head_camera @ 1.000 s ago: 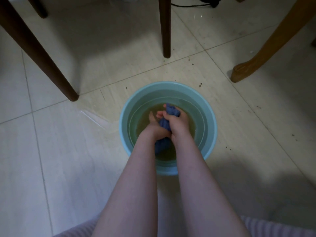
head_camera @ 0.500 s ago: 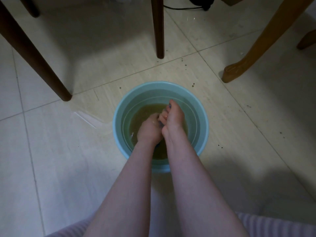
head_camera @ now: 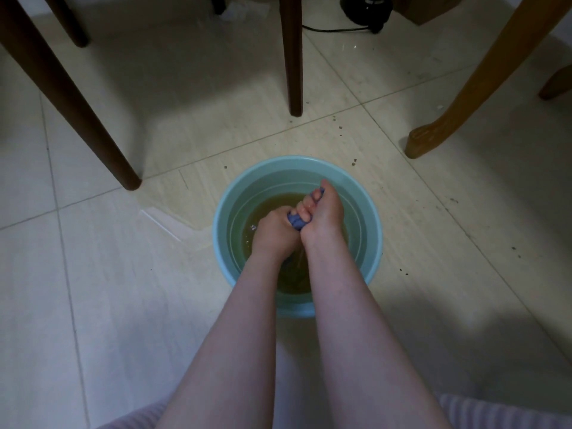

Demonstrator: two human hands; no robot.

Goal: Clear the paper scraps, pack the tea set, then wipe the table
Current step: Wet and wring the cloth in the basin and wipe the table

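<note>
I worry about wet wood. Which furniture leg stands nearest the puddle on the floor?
The thick dark leg left of the basin: its foot almost meets the puddle. The other legs stand farther off.

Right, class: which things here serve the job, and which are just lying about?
In use: cloth, gripped by left hand and right hand; basin; water.
Lying about: dark leg; pale leg; cable; puddle; specks.

One teal bucket (head_camera: 294, 161), one blue cloth (head_camera: 295, 221), two hands (head_camera: 274, 232) (head_camera: 325, 218), three dark legs (head_camera: 71, 97) (head_camera: 292, 57) (head_camera: 69, 23), perhaps two pale legs (head_camera: 470, 88) (head_camera: 557, 83).
</note>
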